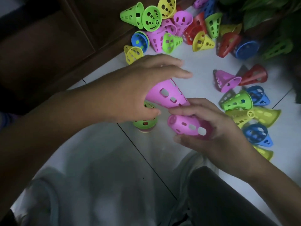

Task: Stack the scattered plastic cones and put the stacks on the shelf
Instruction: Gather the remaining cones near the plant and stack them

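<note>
My left hand (pixel 130 88) grips a pink cone (pixel 167 94) from above, its narrow end pointing right and down. Just below it, my right hand (pixel 210 126) holds a second pink cone (pixel 187 126) lying on its side, narrow end to the left. The two cones nearly touch at my right fingertips. Under my left hand a short stack with a green cone on top (pixel 145 123) stands on the white floor. Several loose cones lie scattered: a far heap (pixel 171 28) of green, yellow, pink, red and blue, and a right-hand group (pixel 241 101).
A dark wooden cabinet (pixel 48 46) fills the upper left beside the tiled floor (pixel 202 62). Green plant leaves (pixel 260 13) hang at the top right. My knees in grey cloth (pixel 97 185) take up the lower frame.
</note>
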The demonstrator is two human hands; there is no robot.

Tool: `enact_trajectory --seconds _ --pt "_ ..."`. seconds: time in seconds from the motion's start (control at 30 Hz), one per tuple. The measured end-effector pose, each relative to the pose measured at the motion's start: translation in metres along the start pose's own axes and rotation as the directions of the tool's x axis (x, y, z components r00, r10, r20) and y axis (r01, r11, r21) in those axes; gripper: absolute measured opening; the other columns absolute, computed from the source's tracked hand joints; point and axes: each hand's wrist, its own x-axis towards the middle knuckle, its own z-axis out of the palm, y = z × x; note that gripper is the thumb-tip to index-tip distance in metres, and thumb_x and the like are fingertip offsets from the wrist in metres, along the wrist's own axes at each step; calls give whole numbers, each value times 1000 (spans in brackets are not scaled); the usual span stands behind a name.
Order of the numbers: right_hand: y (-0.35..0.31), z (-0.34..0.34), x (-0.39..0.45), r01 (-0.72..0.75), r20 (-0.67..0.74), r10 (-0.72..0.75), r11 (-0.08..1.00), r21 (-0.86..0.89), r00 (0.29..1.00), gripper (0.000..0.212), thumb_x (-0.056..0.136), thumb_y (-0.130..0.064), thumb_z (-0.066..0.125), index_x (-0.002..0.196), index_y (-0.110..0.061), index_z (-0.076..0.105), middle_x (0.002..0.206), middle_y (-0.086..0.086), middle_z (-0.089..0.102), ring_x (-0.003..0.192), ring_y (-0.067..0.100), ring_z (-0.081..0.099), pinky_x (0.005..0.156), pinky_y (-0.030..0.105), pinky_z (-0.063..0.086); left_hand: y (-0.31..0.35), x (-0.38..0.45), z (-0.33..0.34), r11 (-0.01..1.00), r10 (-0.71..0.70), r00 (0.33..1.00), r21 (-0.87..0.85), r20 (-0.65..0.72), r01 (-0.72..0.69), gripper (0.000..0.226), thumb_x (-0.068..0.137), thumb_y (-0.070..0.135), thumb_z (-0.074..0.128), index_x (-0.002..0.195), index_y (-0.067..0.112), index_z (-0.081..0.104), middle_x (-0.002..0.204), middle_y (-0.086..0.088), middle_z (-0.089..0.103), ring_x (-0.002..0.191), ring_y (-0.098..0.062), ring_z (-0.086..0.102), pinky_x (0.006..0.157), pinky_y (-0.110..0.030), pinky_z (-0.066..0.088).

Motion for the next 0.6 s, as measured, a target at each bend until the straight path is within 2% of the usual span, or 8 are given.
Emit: enact_trajectory --seconds 0.1,0.2,0.27,0.33,0.4,0.47,0.53,0.6 --pt "-6 -2 -3 33 16 -32 998 -57 999 54 75 -9 83 124 -26 68 132 -2 55 125 20 56 88 31 58 -1 3 1 998 42 998 58 -49 -39 64 75 15 80 135 25 60 132 8 56 120 -6 53 102 -23 41" --pt "-10 0 -4 42 -54 -46 997 -61 997 52 77 -19 81 126 -27 66 132 -2 53 124 21 56 89 33 58 -3 -4 2 998 -20 985 57 -174 30 56 75 25 82 127 23 64 120 9 59 105 -6 56 89 -28 47" --pt "-11 4 -5 20 -149 -26 999 -41 988 53 79 -28 79 129 -28 62 132 -6 53 120 19 58 88 35 59 -3 -13 7 991 -130 954 -74 -269 114 53 75 31 81 123 22 63 116 11 62 102 -8 60 85 -31 51" --pt "-10 8 -7 -30 -245 31 1000 8 969 52 82 -36 77 130 -28 59 127 -7 56 112 14 62 84 31 59 0 -23 18 928 -278 909 -333 -311 170 50 74 30 81 119 19 62 111 10 66 99 -11 65 81 -30 54" --pt "-11 13 -7 -68 -302 92 994 90 949 42 87 -39 75 124 -24 61 108 1 61 94 11 64 73 28 57 3 -33 33 824 -389 873 -536 -295 186 49 74 25 81 118 20 61 111 7 68 101 -12 67 85 -29 55" --pt "-14 16 -5 -70 -332 132 979 193 934 33 89 -39 69 114 -17 63 93 16 58 82 29 58 69 40 54 4 -43 49 773 -437 846 -608 -304 181 50 71 21 85 116 22 62 115 5 70 109 -16 67 98 -41 54" --pt "-18 17 -2 -44 -353 143 961 274 925 33 90 -38 65 112 -13 61 97 21 57 82 29 57 76 43 56 3 -51 63 747 -474 819 -640 -322 180 53 68 17 88 114 24 64 117 3 71 114 -20 66 102 -52 50" --pt "-23 19 3 -19 -368 144 946 322 919 34 92 -36 60 115 -11 59 98 18 57 84 17 56 77 33 56 1 -58 75 736 -499 805 -647 -322 198 55 67 14 88 115 25 64 119 3 71 116 -20 65 102 -53 50"
